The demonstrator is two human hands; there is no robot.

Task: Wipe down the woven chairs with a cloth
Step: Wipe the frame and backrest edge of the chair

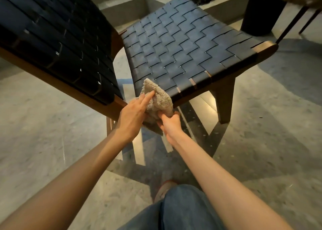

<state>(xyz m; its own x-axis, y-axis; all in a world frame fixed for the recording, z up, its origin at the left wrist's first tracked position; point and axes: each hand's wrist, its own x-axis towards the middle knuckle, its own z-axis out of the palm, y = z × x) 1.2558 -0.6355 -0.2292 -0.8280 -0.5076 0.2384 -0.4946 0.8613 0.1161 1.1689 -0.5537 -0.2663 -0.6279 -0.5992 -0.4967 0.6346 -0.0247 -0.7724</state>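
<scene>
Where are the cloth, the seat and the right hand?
cloth (157, 99): head view, middle of its fluffy top face.
seat (183, 43): head view, centre of the weave.
right hand (169, 123): head view, back of the hand, which grips the cloth's lower edge.

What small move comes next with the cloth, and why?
Probably sweep the cloth forward across the woven seat: it sits bunched at the near corner, left hand flat on it, right hand gripping its lower edge.
</scene>
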